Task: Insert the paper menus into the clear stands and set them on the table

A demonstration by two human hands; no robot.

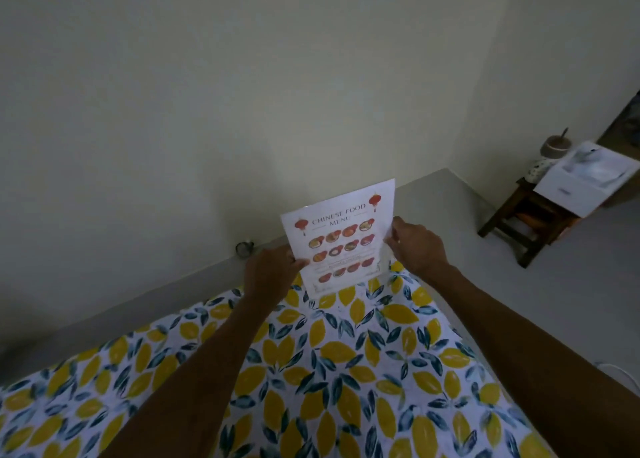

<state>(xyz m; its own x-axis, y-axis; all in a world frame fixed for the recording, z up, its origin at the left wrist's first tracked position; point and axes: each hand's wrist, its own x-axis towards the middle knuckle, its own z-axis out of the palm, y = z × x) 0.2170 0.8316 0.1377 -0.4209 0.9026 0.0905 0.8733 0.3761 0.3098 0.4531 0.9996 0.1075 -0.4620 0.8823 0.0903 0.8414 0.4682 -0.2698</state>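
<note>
Both hands are on one menu: the left hand (273, 270) pinches its left edge about halfway up, and the right hand (417, 244) pinches the right edge a little higher. The menu (341, 238) stands upright at the far edge of the counter (346, 371), which wears a lemon-print cloth, close to the pale wall behind it.

A clear stand (382, 262) looks to be around the sheet already; there is a glint of transparent edge along the right side and at the foot, though the plastic is hard to make out in this dim light. So I would judge this menu inserted and now being set down or squared up, with letting go as the remaining step. No other menus or stands are visible from here, so how many remain cannot be told.

Its long axis runs up and down, tilted slightly, the top leaning to the right. The printed face, headed "Chinese Food Menu", points back toward the person, with the heading at the top.
</note>
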